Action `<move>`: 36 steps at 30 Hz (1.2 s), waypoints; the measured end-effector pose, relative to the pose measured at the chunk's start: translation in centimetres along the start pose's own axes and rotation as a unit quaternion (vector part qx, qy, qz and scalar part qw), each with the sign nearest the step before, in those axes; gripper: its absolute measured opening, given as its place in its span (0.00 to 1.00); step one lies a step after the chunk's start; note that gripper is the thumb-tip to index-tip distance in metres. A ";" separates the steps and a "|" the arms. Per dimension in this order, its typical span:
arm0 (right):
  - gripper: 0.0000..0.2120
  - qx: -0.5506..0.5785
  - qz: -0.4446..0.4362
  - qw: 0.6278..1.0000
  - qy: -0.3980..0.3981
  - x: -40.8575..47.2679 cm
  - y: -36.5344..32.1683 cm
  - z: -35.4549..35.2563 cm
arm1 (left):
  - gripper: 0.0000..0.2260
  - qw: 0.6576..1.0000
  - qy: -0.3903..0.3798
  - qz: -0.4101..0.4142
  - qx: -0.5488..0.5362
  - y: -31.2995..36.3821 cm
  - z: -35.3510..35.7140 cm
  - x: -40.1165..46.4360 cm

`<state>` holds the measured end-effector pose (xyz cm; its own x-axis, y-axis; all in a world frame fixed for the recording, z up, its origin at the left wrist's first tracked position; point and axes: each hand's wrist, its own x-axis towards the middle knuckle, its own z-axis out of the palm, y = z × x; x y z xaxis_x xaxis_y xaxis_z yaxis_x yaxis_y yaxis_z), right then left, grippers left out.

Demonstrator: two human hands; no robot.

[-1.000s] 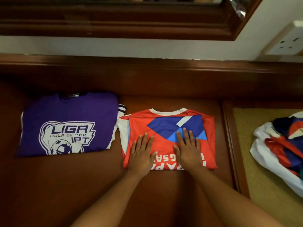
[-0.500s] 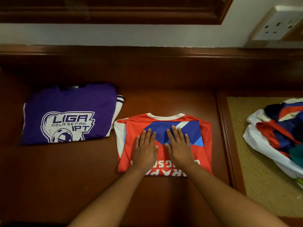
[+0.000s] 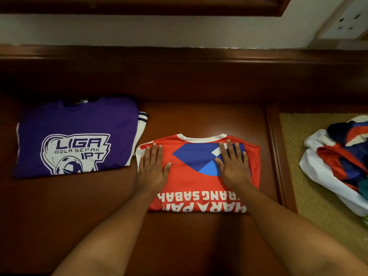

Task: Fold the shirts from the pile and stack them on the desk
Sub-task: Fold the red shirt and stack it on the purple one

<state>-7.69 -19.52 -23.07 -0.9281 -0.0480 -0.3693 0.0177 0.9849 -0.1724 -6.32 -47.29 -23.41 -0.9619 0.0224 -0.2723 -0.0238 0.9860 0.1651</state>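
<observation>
The folded red jersey with blue patch is pressed flat on the dark wooden desk by the left hand and right hand, fingers straight, nothing gripped.

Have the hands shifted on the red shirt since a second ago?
Yes. Against the shirt's blue patch, the left hand slid out toward the left edge, the right hand toward the right.

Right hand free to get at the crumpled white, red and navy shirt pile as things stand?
Probably yes. The right hand lies flat on the folded red jersey, holding nothing, and nothing stands between it and the crumpled pile.
</observation>
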 end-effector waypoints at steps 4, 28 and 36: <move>0.33 0.041 0.027 0.999 0.001 -1.6 0.0 -0.7 | 0.33 1.000 0.005 0.024 -0.014 0.9 -0.9 -1.4; 0.29 0.316 0.245 0.912 0.090 -10.4 3.9 0.1 | 0.25 0.992 0.043 -0.033 -0.116 7.0 -0.3 -10.2; 0.13 0.577 0.281 0.764 0.064 -9.5 2.6 -2.2 | 0.18 0.941 -0.084 0.040 -0.324 17.6 -0.7 -9.4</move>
<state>0.33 -16.15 -18.01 -0.6807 0.4178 -0.6018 0.6745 0.0368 -0.7374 2.06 -30.25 -17.27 -0.9122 0.1725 -0.3717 -0.1666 0.6727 0.7209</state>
